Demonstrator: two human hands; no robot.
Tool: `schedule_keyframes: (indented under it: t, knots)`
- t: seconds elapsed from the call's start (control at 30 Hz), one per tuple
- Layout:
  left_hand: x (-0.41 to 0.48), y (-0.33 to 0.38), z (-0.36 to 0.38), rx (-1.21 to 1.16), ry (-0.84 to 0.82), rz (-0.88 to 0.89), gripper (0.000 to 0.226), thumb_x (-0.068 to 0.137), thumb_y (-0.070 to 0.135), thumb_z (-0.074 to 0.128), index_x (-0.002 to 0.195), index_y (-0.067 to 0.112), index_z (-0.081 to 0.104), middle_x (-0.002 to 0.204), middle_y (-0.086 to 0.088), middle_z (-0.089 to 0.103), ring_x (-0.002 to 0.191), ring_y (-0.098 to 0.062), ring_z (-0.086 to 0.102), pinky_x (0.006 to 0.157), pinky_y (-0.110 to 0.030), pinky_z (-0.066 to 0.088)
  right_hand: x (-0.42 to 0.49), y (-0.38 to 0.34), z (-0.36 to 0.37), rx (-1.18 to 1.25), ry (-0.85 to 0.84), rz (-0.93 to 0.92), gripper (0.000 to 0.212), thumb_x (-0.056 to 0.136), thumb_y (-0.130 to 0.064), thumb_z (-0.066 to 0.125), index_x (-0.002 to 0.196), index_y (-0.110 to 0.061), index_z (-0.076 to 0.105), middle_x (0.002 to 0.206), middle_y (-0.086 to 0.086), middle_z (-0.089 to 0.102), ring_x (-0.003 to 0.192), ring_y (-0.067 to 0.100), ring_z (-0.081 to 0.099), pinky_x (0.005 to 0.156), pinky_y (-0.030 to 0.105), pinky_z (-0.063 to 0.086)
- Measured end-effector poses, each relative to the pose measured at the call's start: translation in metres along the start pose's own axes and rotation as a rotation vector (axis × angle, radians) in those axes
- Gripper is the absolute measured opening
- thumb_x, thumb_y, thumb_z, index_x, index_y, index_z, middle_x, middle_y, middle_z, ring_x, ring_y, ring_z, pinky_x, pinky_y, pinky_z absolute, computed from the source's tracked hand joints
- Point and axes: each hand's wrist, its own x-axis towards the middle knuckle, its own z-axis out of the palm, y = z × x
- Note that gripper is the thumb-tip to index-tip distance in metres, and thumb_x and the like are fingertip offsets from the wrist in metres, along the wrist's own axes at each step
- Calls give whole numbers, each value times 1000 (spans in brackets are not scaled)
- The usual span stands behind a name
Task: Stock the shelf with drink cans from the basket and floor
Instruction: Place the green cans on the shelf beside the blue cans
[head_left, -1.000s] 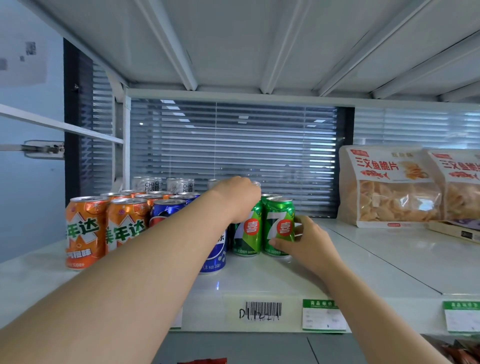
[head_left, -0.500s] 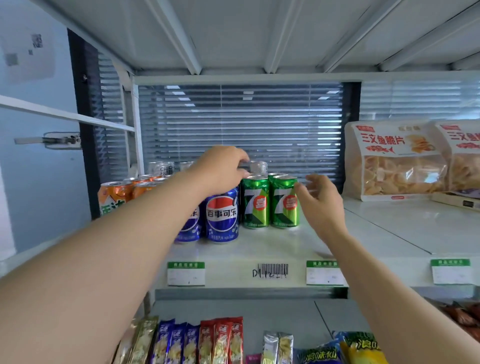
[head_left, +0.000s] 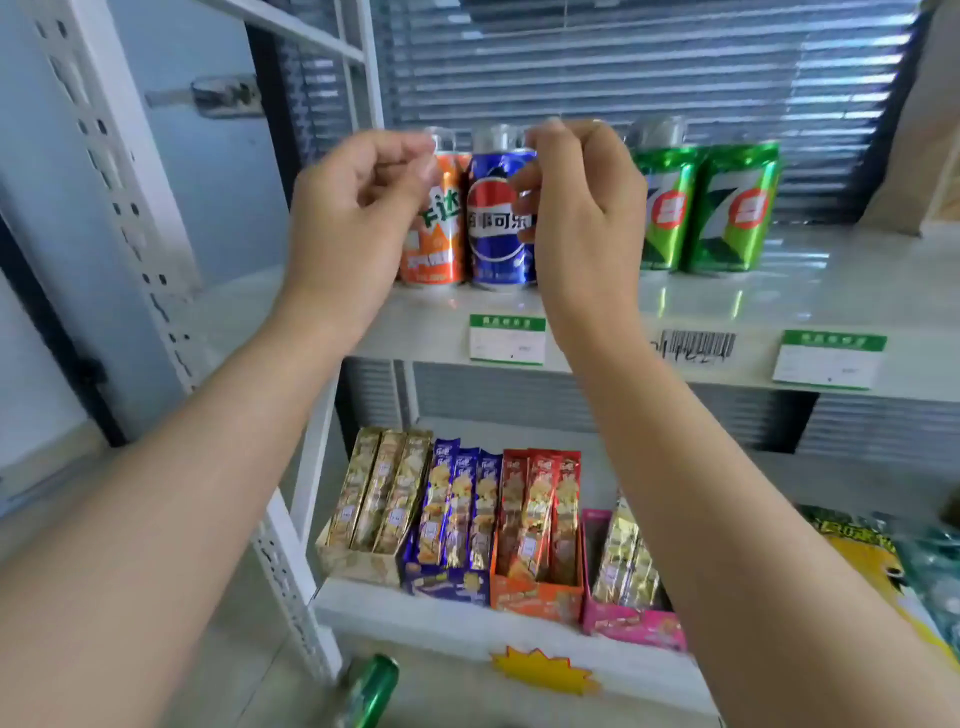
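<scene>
At a white metal store shelf, an orange drink can, a blue cola can and two green soda cans stand upright in a front row, with silver cans behind. A stray green can lies on the floor below, apparently yet to be stocked; no basket shows. The left hand and right hand hover before the row, fingers curled, holding nothing.
</scene>
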Motion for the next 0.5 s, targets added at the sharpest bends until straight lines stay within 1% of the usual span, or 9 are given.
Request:
schedule_keyframes:
  t: [0.07,0.1,0.2,0.23,0.3,0.33,0.4,0.43,0.5]
  knots:
    - [-21,-12,-13,-54,-16,-23,13,93,23,56,102,23,65,101,-3,70,93,-17,67,85,-34,55,-25,7,14,54,-55,5,20,98,-19,48,83,-8,56,72,7,54,67,18,50,61,38,43]
    - [-34,-18,-18,-77,-21,-43,13,93,22,56,102,22,65,100,-4,70,92,-18,67,83,-34,55,-39,13,19,67,-70,17,21,98,-18,47,83,-7,57,72,7,55,67,19,51,62,40,44]
    - [-80,-46,-30,-110,-24,-150,14,93,21,56,102,16,65,96,-7,70,87,-17,65,77,-29,53,-90,41,31,96,-117,117,21,98,-17,47,86,-7,60,73,11,60,71,18,57,65,38,47]
    - [-97,-58,-32,-119,-25,-188,13,93,20,56,102,16,65,95,-7,70,86,-15,65,76,-28,52,-107,53,31,98,-125,167,21,98,-18,47,87,-8,62,75,12,63,72,18,59,66,38,48]
    - [-134,-84,-37,-111,-42,-267,12,93,19,57,100,17,66,94,-7,69,85,-13,64,76,-27,51,-143,79,29,74,-136,272,21,96,-19,49,86,-9,64,74,9,65,72,19,60,69,41,50]
    - [-153,-99,-38,-95,-55,-309,12,92,19,58,100,17,66,93,-7,69,84,-12,64,76,-28,51,-161,93,28,60,-140,323,22,96,-19,50,86,-6,65,73,8,64,71,19,59,69,41,50]
    - [-190,-131,-41,-56,-91,-416,12,91,20,59,99,17,68,90,-4,70,81,-13,64,77,-36,54,-196,125,24,41,-142,438,25,97,-18,50,89,2,64,72,12,61,68,19,55,64,37,48]
    - [-208,-149,-42,-42,-112,-481,11,90,22,60,97,18,68,86,-1,70,79,-13,63,79,-40,52,-212,141,22,22,-147,495,27,97,-19,49,90,4,63,73,14,59,67,19,53,61,36,47]
    - [-240,-182,-43,-10,-173,-620,8,87,26,62,90,23,69,79,1,70,74,-13,61,75,-43,52,-244,174,17,-49,-160,603,33,98,-23,47,91,7,59,74,19,58,68,21,51,62,41,47]
